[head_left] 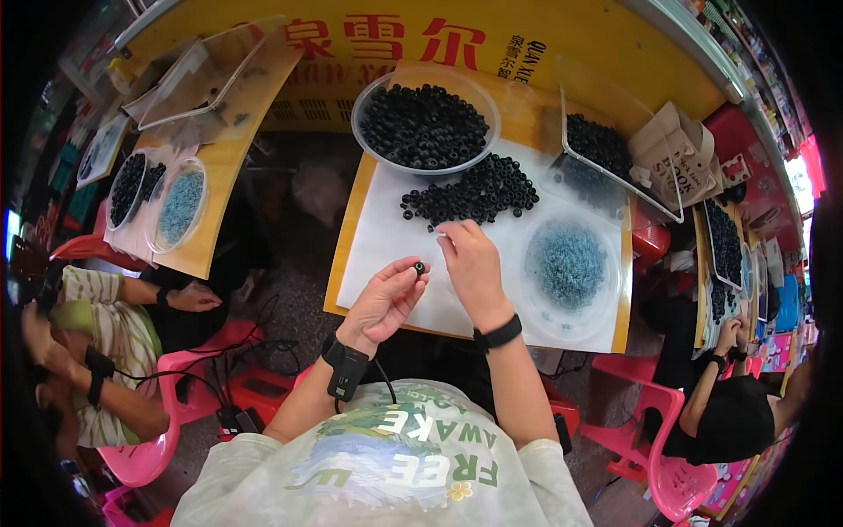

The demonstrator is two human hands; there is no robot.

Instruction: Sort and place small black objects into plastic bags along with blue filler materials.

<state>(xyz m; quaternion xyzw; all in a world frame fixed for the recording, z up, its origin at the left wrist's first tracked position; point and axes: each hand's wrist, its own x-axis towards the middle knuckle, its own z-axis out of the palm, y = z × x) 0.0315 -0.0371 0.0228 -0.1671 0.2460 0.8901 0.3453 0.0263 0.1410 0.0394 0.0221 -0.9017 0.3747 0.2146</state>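
My left hand (385, 297) pinches a small black ring (421, 267) between thumb and fingertips, just above the white sheet (386, 237) on the yellow table. My right hand (470, 263) hovers right beside it, fingertips curled together near the ring; whether they hold anything tiny I cannot tell. A loose heap of black rings (474, 195) lies on the sheet just beyond both hands. Farther back stands a clear bowl (425, 123) full of the same black rings. To the right sits a clear round dish of small blue-grey pieces (569, 262).
A clear tray with black rings (606, 149) and a cardboard box (676, 158) stand at the back right. Another person sits at the left on a pink chair (145, 457), by a table with dishes (167, 202). A third person sits at the right (729, 404).
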